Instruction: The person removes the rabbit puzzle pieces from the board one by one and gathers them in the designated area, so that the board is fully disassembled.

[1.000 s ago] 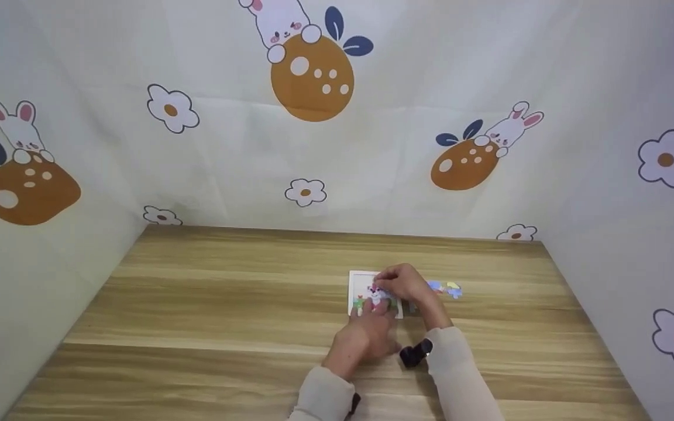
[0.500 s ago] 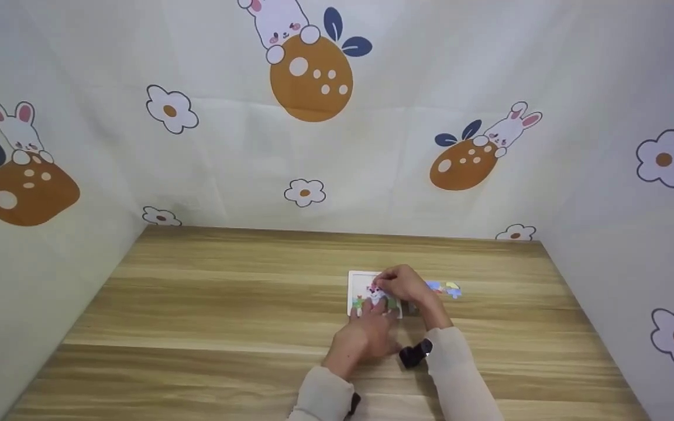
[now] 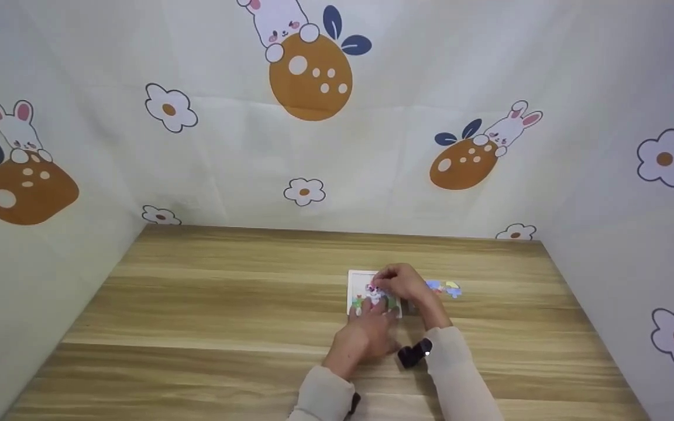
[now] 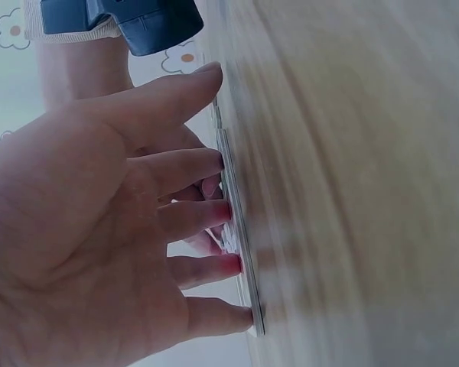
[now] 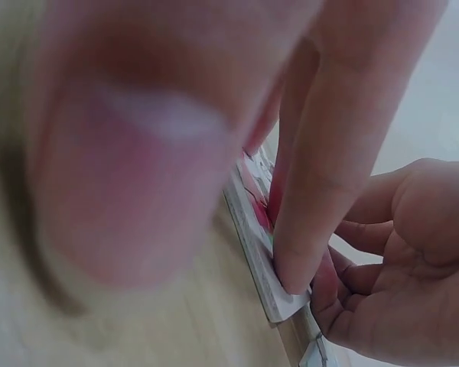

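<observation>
A small white-rimmed jigsaw puzzle board lies on the table, partly filled with a white-and-pink animal picture. My left hand presses on its near part with spread, straight fingers. In the left wrist view those fingertips meet the edge of the board. My right hand reaches over from the right and pinches a puzzle piece at the animal's head; its fingers mostly hide the piece. In the right wrist view the curled right hand is beyond the left fingers, and a blurred left thumb fills the near side.
Several loose blue and yellow puzzle pieces lie just right of the right hand. Black wrist cameras are strapped at both cuffs. A pale printed cloth encloses the wooden table at the back and sides.
The right fingertips have shifted very slightly left at the animal's head. The left hand keeps its place on the board.
</observation>
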`<state>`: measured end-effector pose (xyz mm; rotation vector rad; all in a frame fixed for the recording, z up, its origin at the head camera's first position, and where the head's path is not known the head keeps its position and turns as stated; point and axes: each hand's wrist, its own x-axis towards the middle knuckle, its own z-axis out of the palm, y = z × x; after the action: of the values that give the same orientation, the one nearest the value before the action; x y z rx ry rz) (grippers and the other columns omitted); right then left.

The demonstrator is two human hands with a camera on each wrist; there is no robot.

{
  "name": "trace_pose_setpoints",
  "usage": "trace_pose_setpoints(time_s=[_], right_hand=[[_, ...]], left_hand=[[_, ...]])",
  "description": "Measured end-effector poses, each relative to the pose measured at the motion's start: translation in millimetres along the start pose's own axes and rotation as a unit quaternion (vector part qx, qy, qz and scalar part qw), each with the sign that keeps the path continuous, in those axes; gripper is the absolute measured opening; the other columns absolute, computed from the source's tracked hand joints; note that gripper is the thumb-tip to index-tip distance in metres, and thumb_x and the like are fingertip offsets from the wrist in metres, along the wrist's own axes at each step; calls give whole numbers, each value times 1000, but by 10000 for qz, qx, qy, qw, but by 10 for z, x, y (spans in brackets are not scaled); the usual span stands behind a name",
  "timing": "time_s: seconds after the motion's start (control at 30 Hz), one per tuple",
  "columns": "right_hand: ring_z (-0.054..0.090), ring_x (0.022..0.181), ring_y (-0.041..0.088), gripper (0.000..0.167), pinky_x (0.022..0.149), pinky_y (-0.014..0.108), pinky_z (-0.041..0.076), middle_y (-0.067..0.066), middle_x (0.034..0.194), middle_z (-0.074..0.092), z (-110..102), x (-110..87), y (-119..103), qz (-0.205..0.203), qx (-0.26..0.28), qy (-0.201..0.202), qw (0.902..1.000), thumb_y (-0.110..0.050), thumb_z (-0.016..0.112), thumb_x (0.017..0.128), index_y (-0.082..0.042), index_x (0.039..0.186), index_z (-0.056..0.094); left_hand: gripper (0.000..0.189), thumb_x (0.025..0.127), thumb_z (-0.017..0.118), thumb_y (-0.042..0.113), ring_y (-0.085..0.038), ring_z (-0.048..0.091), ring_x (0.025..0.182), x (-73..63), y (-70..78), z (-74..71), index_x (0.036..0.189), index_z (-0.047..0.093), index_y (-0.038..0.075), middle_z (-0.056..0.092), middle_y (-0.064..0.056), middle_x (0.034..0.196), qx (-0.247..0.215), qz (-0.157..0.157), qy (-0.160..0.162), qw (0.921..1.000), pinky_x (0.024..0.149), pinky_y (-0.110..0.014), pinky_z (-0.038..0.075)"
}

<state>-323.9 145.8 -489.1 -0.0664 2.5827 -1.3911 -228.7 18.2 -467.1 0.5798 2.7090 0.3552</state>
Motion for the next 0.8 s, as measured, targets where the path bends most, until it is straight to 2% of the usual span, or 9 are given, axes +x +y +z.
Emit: trace_pose_setpoints(time_s=[0.27,0.47,0.6,0.8], right_hand=[[62,80,17,7,67,23,48,7,92,71,14,0,-11,-17,20,42,10000,-6,72,89,-7,96,75],[63,83,17,9,69,21,48,9,94,73,-8,21,-31,263,531,337,9977,-6,72,90,-5,99,75],[63,88,17,12,73,23,48,8,98,74,-113,-14,-51,287,756,496,9955,-10,72,91,-6,103,74],[66,92,16,23,85,34,56,9,105,74,-385,-131,-58,316,1185,575,9908,-16,73,92,-4,111,72]], left_hand=[[71,93,65,45,-35,19,155,-9,0,6,155,40,23,27,-6,167,13,-55,-13,10000,124,-60,22],[70,94,64,45,-35,20,155,-9,8,1,155,40,23,26,-5,167,9,-72,-26,10000,124,-59,22],[67,94,65,42,-34,23,154,1,8,5,153,42,23,29,-4,166,6,-72,7,10000,123,-59,23],[68,93,66,40,-33,23,154,-1,1,-1,154,40,23,28,-4,167,14,-96,16,10000,124,-58,22]])
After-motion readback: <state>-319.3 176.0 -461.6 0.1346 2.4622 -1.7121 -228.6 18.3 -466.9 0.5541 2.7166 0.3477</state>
